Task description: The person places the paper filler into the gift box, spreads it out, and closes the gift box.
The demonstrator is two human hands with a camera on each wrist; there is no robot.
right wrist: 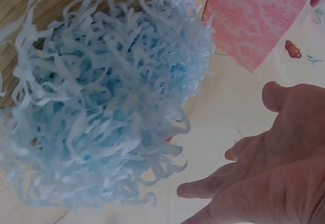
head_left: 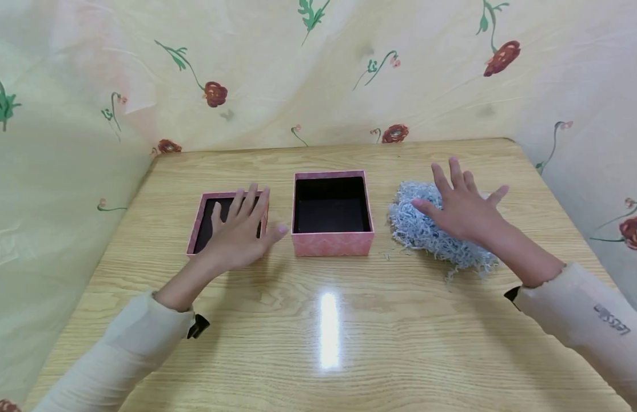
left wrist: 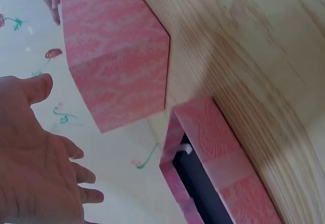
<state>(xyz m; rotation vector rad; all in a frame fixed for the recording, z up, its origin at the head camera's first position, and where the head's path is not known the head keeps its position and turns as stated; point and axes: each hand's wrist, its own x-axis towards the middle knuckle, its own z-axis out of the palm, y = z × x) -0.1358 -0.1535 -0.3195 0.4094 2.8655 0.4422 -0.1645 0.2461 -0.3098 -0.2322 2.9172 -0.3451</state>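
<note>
In the head view a pink patterned box with a black inside stands at the middle of the table, its top uncovered. Left of it lies a shallow pink lid, black side up. My left hand hovers over the lid with fingers spread, hiding part of it, and holds nothing. To the right sits a heap of pale blue shredded paper. Above that heap my right hand is spread wide, also with nothing in it. The right wrist view shows the shredded paper beside the fingers, apart from them.
Everything stands on a wood-grain table, with a bright light reflection near its front. Flower-printed sheeting rises behind the table and along both sides. A few loose paper shreds lie between the box and the heap.
</note>
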